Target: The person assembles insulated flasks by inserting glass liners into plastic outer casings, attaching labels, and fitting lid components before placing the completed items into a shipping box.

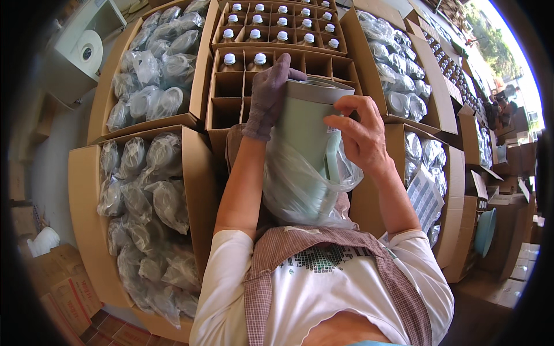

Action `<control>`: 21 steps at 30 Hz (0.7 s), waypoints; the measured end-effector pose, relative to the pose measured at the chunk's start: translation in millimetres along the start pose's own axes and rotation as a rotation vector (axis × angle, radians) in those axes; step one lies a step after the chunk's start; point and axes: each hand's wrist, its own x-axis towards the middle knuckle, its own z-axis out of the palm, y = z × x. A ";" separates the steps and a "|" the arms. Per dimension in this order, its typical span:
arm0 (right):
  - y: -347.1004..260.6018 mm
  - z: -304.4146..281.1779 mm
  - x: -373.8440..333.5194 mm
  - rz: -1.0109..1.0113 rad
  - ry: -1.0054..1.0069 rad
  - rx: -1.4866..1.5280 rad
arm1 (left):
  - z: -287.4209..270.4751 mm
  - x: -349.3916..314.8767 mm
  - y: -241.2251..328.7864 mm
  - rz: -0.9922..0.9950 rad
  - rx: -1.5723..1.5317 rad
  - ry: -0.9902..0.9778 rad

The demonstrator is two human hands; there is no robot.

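Observation:
A pale green handled mug [306, 124], tall with a grey rim, stands slightly tilted in front of my chest. A clear plastic bag [294, 184] surrounds its lower part, with the green handle on the right side. My left hand [270, 95], in a grey-purple glove, grips the mug's left side near the top, one finger reaching over the rim. Bare, with fingers bent and apart, my right hand [360, 127] is beside the upper right of the mug. Whether its fingertips touch the wall cannot be made out.
Beyond the mug is a divided carton [228, 89] with two white-capped bottles; another behind holds several rows. Open cartons of bagged items flank me: left [190, 230], far left [199, 75], far right [430, 98] and right [456, 202]. A white roll [89, 52] is upper left.

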 end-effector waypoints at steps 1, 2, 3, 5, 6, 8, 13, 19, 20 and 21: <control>0.3 -0.6 1.4 -0.002 -0.017 -0.004 | -1.7 2.1 -2.7 0.017 0.028 0.007; 0.3 -1.5 3.6 -0.011 -0.026 -0.009 | -2.8 3.4 -4.3 0.035 0.057 0.010; 0.2 -2.5 5.6 -0.021 -0.035 -0.013 | -3.3 3.0 -6.4 0.072 0.049 -0.002; 0.7 -3.8 7.6 -0.031 -0.052 -0.023 | -2.1 1.2 -8.6 0.146 0.036 -0.024; 1.3 -4.6 7.5 -0.033 -0.059 -0.029 | -1.3 1.3 -7.8 0.118 0.031 -0.016; 2.2 -6.5 8.0 -0.042 -0.075 -0.040 | 0.5 1.8 -3.9 0.064 0.017 -0.002; 1.6 -10.9 11.6 -0.063 -0.122 -0.062 | 2.8 -2.0 2.6 -0.023 -0.001 0.009; 0.9 -20.8 19.2 -0.107 -0.225 -0.062 | 3.2 -1.9 2.1 -0.046 -0.036 -0.003; 2.4 -24.3 21.1 -0.125 -0.279 -0.071 | 3.8 -1.3 1.8 -0.042 -0.044 -0.010; 4.3 -28.7 23.8 -0.143 -0.332 -0.080 | 4.1 -1.7 1.7 -0.022 -0.009 -0.007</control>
